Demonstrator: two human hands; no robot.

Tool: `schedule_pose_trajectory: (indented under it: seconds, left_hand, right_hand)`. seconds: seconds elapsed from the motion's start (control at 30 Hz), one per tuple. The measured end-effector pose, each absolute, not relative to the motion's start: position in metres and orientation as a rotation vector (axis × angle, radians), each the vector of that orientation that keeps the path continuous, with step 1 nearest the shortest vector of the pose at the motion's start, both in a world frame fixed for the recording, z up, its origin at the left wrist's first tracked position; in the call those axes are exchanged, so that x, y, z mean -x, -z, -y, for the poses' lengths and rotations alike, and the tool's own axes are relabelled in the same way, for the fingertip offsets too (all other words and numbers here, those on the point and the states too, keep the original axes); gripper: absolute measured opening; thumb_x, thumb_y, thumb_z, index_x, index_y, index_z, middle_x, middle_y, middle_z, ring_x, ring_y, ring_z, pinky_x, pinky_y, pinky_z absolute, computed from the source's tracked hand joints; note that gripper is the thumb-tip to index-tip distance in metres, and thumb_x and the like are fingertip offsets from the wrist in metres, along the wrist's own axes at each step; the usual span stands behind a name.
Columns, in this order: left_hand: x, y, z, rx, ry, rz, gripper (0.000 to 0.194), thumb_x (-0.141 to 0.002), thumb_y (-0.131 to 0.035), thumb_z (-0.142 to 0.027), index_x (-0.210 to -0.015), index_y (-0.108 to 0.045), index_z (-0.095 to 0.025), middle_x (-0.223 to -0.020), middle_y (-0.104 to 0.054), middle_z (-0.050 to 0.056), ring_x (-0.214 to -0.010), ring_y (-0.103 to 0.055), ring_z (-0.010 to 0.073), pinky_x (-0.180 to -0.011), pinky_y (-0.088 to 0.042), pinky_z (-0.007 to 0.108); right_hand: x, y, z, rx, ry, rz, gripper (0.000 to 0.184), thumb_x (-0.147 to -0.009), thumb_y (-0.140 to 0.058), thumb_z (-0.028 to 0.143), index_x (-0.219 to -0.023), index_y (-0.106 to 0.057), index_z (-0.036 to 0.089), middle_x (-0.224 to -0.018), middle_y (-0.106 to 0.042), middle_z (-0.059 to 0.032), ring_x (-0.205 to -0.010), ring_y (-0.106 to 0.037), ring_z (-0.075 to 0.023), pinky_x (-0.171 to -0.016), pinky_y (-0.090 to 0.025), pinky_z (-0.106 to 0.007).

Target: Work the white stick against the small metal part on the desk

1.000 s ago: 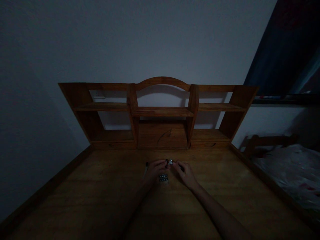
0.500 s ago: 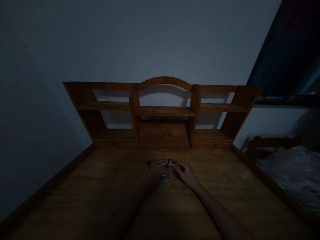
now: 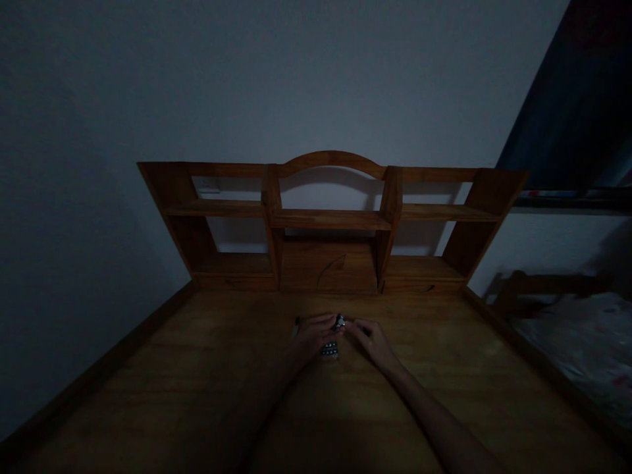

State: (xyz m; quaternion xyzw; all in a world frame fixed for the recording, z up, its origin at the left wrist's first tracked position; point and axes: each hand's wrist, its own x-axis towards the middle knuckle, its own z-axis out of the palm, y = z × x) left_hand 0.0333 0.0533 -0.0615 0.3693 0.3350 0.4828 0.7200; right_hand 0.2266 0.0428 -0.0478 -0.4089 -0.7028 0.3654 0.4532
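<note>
My left hand (image 3: 314, 329) is closed around a small black-and-silver piece (image 3: 340, 322), which shows at its fingertips; what kind of piece it is I cannot make out. From the right, the thumb and fingers of my right hand (image 3: 371, 339) pinch together close against that piece. Something dark shows within its curled fingers, too dim to name. Just below the left fingers lies a small dark block (image 3: 329, 349) with rows of pale dots, partly covered by the hand. A light thing with a dark tip (image 3: 295, 326) pokes out behind the left hand, mostly hidden.
Both hands are over a wooden desk (image 3: 237, 368) in dim light. Along its back edge stands a wooden shelf unit (image 3: 336, 219) against the pale wall (image 3: 296, 79). A raised rim (image 3: 99, 372) borders the left side. To the right is a pale plastic-like covering (image 3: 582, 342).
The whole view has shifted slightly, so the desk things appear further right. My right fingers have changed their grip beside the small piece, and the dark thing in them shows less.
</note>
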Motion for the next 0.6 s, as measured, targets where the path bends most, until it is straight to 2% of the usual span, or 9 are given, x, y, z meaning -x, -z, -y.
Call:
schedule_pose_trajectory:
  seconds: [0.2, 0.4, 0.6]
  left_hand:
    - [-0.031, 0.061, -0.055, -0.787, -1.098, -0.728, 0.037, -0.078, -0.078, -0.028, -0.111, -0.069, -0.014, -0.113, -0.072, 0.013, -0.096, -0.071, 0.0206, -0.096, -0.053, 0.035]
    - [-0.030, 0.051, -0.051, -0.758, -1.121, -0.717, 0.041, -0.076, -0.079, -0.024, -0.115, -0.068, -0.017, -0.103, -0.073, 0.007, -0.086, -0.071, 0.0172, -0.092, -0.054, 0.033]
    - [-0.030, 0.047, -0.047, -0.777, -1.115, -0.701, 0.043, -0.074, -0.081, -0.026, -0.114, -0.070, -0.017, -0.102, -0.073, 0.009, -0.086, -0.071, 0.0189, -0.090, -0.054, 0.035]
  right_hand:
    - [-0.227, 0.045, -0.042, 0.994, -0.995, 1.673, 0.048, -0.089, -0.056, 0.058, -0.061, -0.056, 0.018, -0.059, -0.044, 0.0036, -0.058, -0.041, -0.0124, -0.054, -0.029, -0.025]
    - [-0.224, 0.040, -0.036, 0.946, -1.084, 1.709, 0.048, -0.090, -0.053, 0.058, -0.065, -0.058, 0.018, -0.060, -0.046, 0.0032, -0.058, -0.042, -0.0125, -0.055, -0.029, -0.025]
    - [-0.224, 0.040, -0.034, 0.948, -1.046, 1.744, 0.046, -0.092, -0.052, 0.056, -0.065, -0.056, 0.018, -0.061, -0.045, 0.0028, -0.059, -0.042, -0.0128, -0.055, -0.030, -0.025]
